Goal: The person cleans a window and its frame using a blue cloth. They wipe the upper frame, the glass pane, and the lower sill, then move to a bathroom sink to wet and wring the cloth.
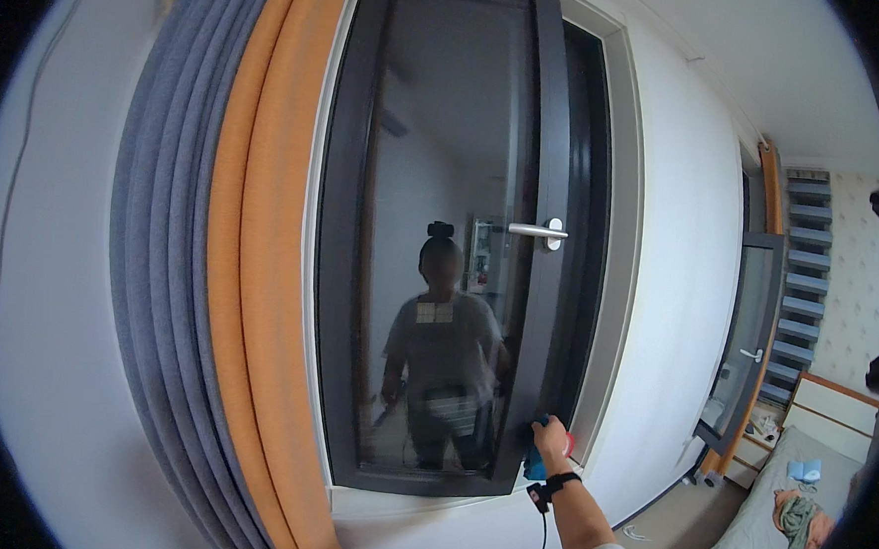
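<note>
A dark-framed glass window sash with a silver handle stands before me, swung slightly inward from its frame. My right hand, with a black strap and cable at the wrist, is at the sash's lower right corner, by the window opening. Its fingers are around the top of a blue object that is mostly behind the hand; its kind is unclear. A red round thing shows just beside the hand. My left hand is out of view. The glass carries a dim reflection of a person.
Orange and grey-blue curtains hang left of the window. White wall lies to the right, then a second open window. At the lower right are a bed with crumpled cloth and a nightstand. A white cord lies on the floor.
</note>
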A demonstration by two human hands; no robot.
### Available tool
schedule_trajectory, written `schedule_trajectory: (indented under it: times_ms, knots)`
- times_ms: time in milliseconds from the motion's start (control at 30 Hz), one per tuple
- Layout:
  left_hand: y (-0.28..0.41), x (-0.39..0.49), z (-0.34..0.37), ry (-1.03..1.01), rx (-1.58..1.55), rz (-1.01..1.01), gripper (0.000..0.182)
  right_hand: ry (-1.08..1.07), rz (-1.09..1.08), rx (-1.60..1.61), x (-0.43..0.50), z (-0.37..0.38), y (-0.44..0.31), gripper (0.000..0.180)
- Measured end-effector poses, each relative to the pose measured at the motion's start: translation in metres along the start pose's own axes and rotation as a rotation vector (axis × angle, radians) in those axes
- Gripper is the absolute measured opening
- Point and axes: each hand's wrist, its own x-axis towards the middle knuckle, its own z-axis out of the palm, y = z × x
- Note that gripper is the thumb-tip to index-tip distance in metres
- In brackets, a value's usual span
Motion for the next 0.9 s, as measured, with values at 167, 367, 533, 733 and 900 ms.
schedule_trajectory:
  times_ms: [167,367,533,733,900]
  knots:
    - [0.006,0.008,0.006,-0.110,-0.126,0.026,0.039,-0.225,0.010,0.358,-0.095,0.035,0.013,0.039]
    - [0.044,0.016,0.046,-0.218,-0.990,-0.230,0.067,-1.082,-0.152,0.558,-0.260,0.072,0.002,0.037]
    - [0.049,0.020,0.059,-0.011,-1.181,-0.486,0.026,-1.047,-0.611,0.431,-0.332,0.053,0.005,0.080]
    - [0.076,0.000,0.055,-0.316,-0.795,-0.359,0.029,-0.926,-0.505,0.372,-0.334,0.051,0.052,0.064]
    - [0.102,-0.005,0.046,0.005,-0.609,-0.094,0.028,-0.825,0.061,0.378,-0.279,0.077,0.094,0.053]
